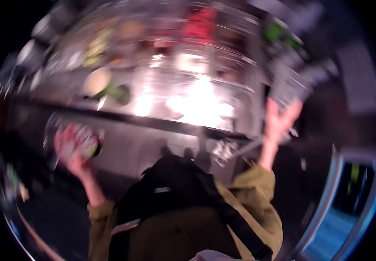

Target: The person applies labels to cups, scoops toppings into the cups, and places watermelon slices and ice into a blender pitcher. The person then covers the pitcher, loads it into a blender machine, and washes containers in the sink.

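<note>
Fingers of the right hand (pixel 282 115), clasped wide around a grey boxy container (pixel 289 85) beside the metal desk (pixel 153 87), could drop it if slack; blur hides whether the left hand (pixel 69 145) grips the clear round bowl (pixel 94 137).

I'm in what looks like a professional kitchen: a shiny counter (pixel 142 93) carries rows of bins (pixel 239 53), with red food (pixel 200 27) at twelve o'clock and yellow food (pixel 98 45) towards eleven, though blur hides exactly which foods. At nine o'clock, a clear bowl (pixel 50 130) holds more, it seems.
</note>
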{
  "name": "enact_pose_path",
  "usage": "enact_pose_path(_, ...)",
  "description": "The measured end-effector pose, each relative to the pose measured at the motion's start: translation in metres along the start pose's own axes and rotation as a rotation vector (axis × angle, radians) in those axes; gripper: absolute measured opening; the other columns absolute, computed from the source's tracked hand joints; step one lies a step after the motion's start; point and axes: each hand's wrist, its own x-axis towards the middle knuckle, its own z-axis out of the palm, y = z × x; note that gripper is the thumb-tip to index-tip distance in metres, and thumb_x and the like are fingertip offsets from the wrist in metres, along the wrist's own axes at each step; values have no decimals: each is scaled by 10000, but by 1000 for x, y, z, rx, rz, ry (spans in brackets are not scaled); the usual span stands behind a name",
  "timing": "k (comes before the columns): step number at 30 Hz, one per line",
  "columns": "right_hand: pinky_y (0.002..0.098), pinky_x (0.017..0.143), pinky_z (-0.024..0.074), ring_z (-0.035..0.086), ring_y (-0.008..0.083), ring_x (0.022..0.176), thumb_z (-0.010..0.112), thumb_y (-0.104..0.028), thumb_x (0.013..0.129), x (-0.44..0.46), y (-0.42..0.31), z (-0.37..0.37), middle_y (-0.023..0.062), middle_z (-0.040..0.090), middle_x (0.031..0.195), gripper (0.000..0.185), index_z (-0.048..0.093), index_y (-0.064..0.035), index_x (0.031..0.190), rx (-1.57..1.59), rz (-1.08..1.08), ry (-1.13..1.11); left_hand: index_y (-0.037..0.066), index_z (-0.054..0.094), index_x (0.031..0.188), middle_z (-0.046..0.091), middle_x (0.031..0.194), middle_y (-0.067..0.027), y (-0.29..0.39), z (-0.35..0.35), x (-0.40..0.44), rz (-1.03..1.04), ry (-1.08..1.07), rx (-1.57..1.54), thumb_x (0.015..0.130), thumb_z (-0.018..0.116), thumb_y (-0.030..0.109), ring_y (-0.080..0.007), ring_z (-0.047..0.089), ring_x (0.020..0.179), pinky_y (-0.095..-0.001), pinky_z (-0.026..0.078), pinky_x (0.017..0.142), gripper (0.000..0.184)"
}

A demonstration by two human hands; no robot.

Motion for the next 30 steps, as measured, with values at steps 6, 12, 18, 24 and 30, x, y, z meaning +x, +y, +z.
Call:
enact_pose_path(6,347,897,363,457,235,1051,637,-348,723,-84,-117,-2,144,437,1170,769,263,31,1277,1042,214,-804,52,207,1329,368,1256,-156,-16,-71,7,-80,446,44,760,612,151,-232,381,1145,-349,338,944,705)
enact_pose_path(12,308,811,420,541,170,921,689,-264,694,-187,-289,94,107,559,1023,687,336,15,1212,1238,-81,-1513,68,224,1303,403,1207,-143,-64,-175,46,-165,621,37,742,620,79,-221,436,1073,-348,372,909,687)
enact_pose_path(18,346,840,400,506,245,972,701,-205,669,-304,-480,262,165,507,1045,669,334,34,1175,1281,163,-1255,69,188,1306,373,1223,-145,-136,-315,130,-211,469,156,676,691,68,-243,388,1141,-356,379,914,806)
enact_pose_path(24,362,933,309,426,316,1050,756,-211,617,-372,-626,419,217,415,1140,820,274,68,1219,898,-34,-760,4,240,1251,365,1198,-189,-201,-402,262,-245,294,204,572,776,170,-283,384,1136,-378,381,897,881)
enact_pose_path(30,377,938,302,407,321,1099,725,-143,638,-389,-680,490,218,414,1155,748,293,55,1216,930,122,-750,-33,304,1244,420,1205,-194,-299,-436,389,-108,94,514,523,789,274,-312,396,1117,-376,329,941,922)
